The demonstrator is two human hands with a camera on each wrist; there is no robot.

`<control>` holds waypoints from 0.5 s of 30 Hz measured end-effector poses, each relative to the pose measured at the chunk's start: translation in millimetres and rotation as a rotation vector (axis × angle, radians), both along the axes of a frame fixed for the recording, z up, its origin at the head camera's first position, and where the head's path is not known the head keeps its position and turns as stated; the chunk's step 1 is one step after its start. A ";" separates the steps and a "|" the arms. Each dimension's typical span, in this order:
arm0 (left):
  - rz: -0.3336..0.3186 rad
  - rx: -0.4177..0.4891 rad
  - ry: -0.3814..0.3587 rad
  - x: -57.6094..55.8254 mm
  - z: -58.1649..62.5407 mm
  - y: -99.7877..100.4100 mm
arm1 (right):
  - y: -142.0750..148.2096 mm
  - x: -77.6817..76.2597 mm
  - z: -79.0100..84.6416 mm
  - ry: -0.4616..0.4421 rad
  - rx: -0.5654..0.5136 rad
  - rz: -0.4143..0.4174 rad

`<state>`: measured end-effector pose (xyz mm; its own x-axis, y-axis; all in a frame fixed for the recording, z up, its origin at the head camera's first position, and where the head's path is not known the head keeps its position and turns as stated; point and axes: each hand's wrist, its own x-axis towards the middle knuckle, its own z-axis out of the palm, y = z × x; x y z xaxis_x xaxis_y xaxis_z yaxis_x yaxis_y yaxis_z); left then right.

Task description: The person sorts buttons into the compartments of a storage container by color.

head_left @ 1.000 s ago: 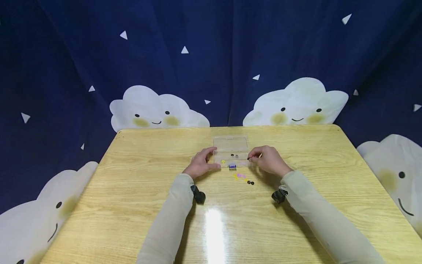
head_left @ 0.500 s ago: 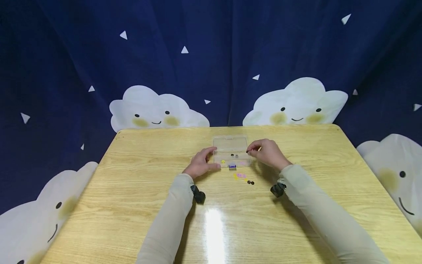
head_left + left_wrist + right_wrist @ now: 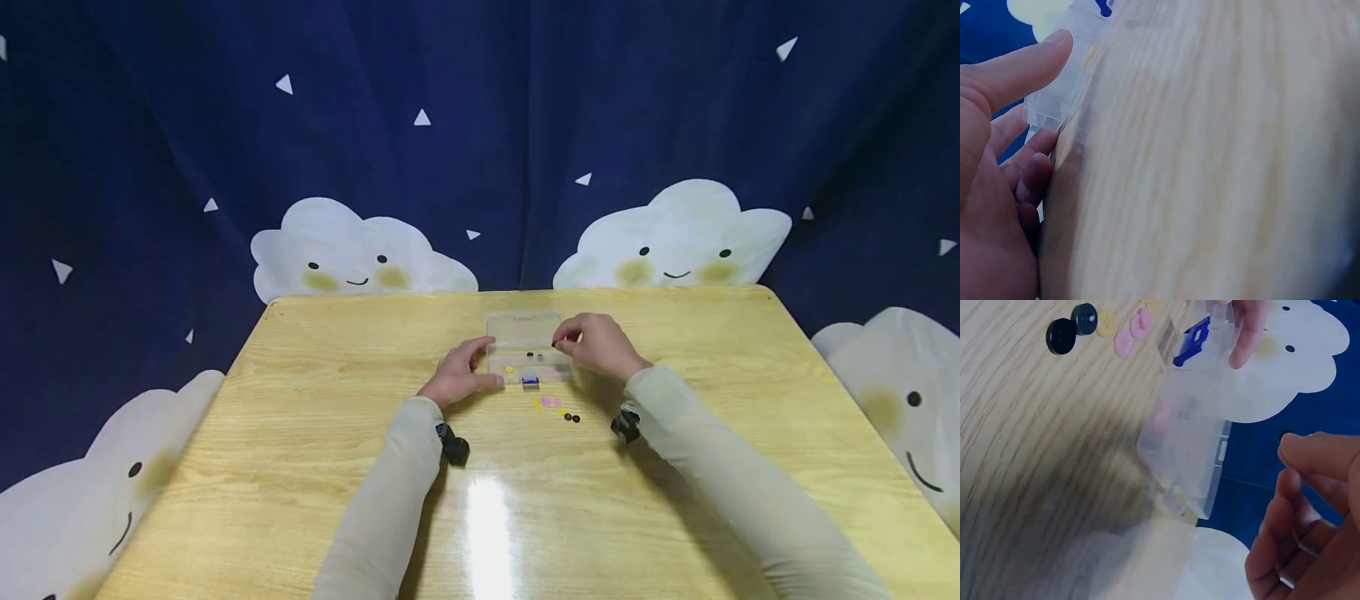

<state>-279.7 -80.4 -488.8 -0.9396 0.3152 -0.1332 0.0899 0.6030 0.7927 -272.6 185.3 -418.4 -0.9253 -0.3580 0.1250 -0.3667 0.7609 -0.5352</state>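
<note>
The right hand (image 3: 600, 343) is pinching a black button (image 3: 554, 343) between thumb and finger. It has just been shifting leftward, and the button now seems to be hanging over the right end of the clear box (image 3: 1188, 450), not yet placed. The left hand (image 3: 460, 372) is holding the box's other end, unmoved. Nearer the person than the pinch, loose black buttons (image 3: 1061, 336) and pink buttons (image 3: 1124, 343) are waiting.
</note>
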 end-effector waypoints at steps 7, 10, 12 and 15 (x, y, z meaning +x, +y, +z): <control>-0.018 0.023 0.006 1.8 0.0 2.0 | -1.6 -8.0 -11.0 0.013 0.062 0.012; -0.012 0.021 0.004 2.2 -0.2 0.8 | -6.2 -11.7 -10.7 0.012 0.081 0.009; -0.008 0.022 0.001 2.2 -0.4 -0.3 | -9.9 -13.4 -10.6 0.020 0.088 0.007; -0.006 0.027 -0.001 1.8 -1.3 -1.4 | -15.2 -13.9 -12.0 0.010 0.092 -0.002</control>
